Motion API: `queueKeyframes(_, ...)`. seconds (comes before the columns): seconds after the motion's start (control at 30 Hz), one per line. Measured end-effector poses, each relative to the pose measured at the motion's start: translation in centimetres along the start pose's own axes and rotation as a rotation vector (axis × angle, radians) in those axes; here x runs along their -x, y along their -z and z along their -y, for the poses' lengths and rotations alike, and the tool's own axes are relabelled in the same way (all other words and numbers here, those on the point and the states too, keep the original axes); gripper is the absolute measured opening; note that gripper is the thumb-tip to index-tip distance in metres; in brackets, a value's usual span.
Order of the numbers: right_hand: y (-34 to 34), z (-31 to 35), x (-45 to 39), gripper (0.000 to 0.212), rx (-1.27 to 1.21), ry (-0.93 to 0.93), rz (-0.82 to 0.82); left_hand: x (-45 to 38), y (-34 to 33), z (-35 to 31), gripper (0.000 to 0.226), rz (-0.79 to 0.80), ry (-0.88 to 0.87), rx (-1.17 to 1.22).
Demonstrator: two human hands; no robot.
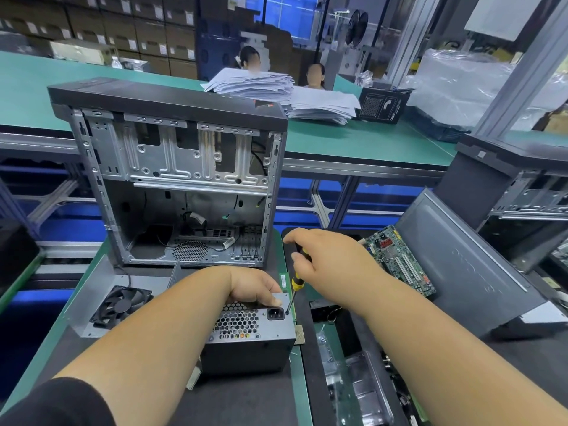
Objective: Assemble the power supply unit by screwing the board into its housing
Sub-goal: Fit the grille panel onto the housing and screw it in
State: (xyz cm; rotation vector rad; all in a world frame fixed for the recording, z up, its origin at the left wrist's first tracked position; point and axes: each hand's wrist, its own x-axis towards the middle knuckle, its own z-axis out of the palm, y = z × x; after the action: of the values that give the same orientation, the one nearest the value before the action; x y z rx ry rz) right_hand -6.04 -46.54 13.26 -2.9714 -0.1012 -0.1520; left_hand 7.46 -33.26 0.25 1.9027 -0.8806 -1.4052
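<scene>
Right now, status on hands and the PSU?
Left hand steadies PSU. Right hand holds screwdriver, tip beside the power socket. Nothing in the way.

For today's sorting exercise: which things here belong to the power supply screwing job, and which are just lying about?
In the job: power supply; screwdriver; left hand steadying the supply; right hand holding the screwdriver.

Lying about: open case; fan; motherboard; paper stacks; side panel.
</scene>
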Motion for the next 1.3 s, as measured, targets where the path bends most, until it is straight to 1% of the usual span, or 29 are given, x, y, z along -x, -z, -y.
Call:
queueKeyframes(0.1, -0.09, -0.19, -0.02, 0.026, 0.104, -0.011, -0.016, 0.01, 0.06, -0.04, 0.023, 0.002, -0.006, -0.01)
queueKeyframes(0.23, 0.0, 0.0, -0.1, 0.04, 0.255, -0.056, -0.006, -0.03, 0.18, -0.1, 0.019, 0.007, -0.02, -0.038)
queueKeyframes(0.3, -0.04, -0.01, 0.0, 0.037, 0.214, -0.062, -0.004, -0.03, 0.16, -0.13, 0.016, 0.019, -0.026, -0.045)
queueKeyframes(0.4, 0.34, -0.03, 0.05, 0.021, 0.023, -0.06, 0.037, -0.2, 0.12, 0.01, 0.023, 0.012, -0.023, -0.006)
queueKeyframes(0.43, 0.48, -0.03, -0.01, 0.02, 0.001, -0.047, 0.051, -0.23, 0.13, 0.03, 0.025, 0.013, -0.022, -0.003)
queueKeyframes(0.5, 0.59, -0.11, 0.0, 0.026, -0.02, -0.028, 0.051, -0.22, 0.19, 0.0, 0.023, 0.019, -0.028, -0.032)
queueKeyframes(0.6, 0.39, -0.29, 0.22, 0.028, 0.033, -0.007, -0.015, -0.23, 0.38, -0.03, 0.028, 0.023, -0.039, -0.069)
queueKeyframes(0.67, 0.18, -0.37, 0.32, 0.028, 0.131, -0.022, -0.027, -0.27, 0.47, 0.05, 0.03, 0.023, -0.033, -0.081)
queueKeyframes(0.73, -0.02, -0.35, 0.36, 0.034, 0.186, -0.037, -0.028, -0.37, 0.47, 0.16, 0.03, 0.025, -0.031, -0.072)
queueKeyframes(0.8, -0.12, -0.34, 0.44, 0.026, 0.134, -0.036, -0.026, -0.46, 0.42, 0.24, 0.03, 0.03, -0.036, -0.041)
queueKeyframes(0.83, -0.08, -0.36, 0.46, 0.019, 0.075, -0.036, -0.013, -0.51, 0.37, 0.28, 0.03, 0.03, -0.036, -0.027)
queueKeyframes(0.87, 0.02, -0.37, 0.44, 0.017, 0.019, -0.034, 0.004, -0.53, 0.35, 0.31, 0.029, 0.028, -0.034, -0.018)
queueKeyframes(0.93, 0.14, -0.37, 0.4, 0.023, -0.03, -0.021, 0.026, -0.51, 0.32, 0.29, 0.027, 0.028, -0.038, -0.013)
queueKeyframes(1.0, 0.1, -0.34, 0.4, 0.026, -0.025, -0.012, 0.0, -0.48, 0.33, 0.25, 0.026, 0.033, -0.042, -0.013)
queueKeyframes(1.13, 0.06, -0.56, 0.3, 0.024, 0.045, -0.006, -0.064, -0.45, 0.47, 0.11, 0.029, 0.03, -0.054, -0.068)
queueKeyframes(1.27, 0.0, -0.43, 0.15, 0.033, 0.124, -0.013, -0.037, -0.52, 0.49, 0.2, 0.029, 0.019, -0.059, -0.094)
queueKeyframes(1.3, -0.07, -0.37, 0.22, 0.031, 0.108, -0.01, -0.037, -0.53, 0.45, 0.24, 0.028, 0.016, -0.058, -0.084)
